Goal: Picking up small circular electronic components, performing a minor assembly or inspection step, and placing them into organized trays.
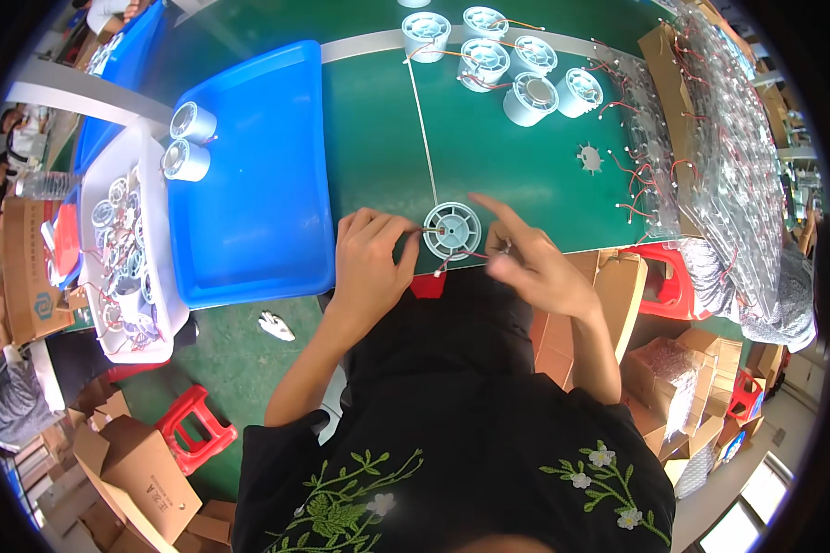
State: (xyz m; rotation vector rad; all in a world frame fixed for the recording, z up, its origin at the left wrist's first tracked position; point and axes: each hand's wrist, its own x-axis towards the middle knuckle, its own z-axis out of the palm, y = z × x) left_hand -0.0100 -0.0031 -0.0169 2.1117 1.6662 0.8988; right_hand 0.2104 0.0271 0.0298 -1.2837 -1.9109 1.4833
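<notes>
A round pale-blue plastic housing (452, 231) with a spoked face stands at the table's near edge, between my hands. My left hand (371, 251) is closed in a pinch at its left side. Something thin, too small to make out, runs from those fingertips to the housing's hub. My right hand (542, 267) is just right of the housing, its index finger stretched out and its thumb apart from it. A thin red wire (471, 253) with a small white connector (439, 273) trails over the housing's near rim.
Several similar housings (530, 97) with wires stand at the far side. A blue tray (249, 184) with two housings lies left, beside a white bin (161, 318) of parts. Clear plastic trays (729, 166) and wired pieces (653, 157) are piled right. A cogged disc (589, 158) lies nearer.
</notes>
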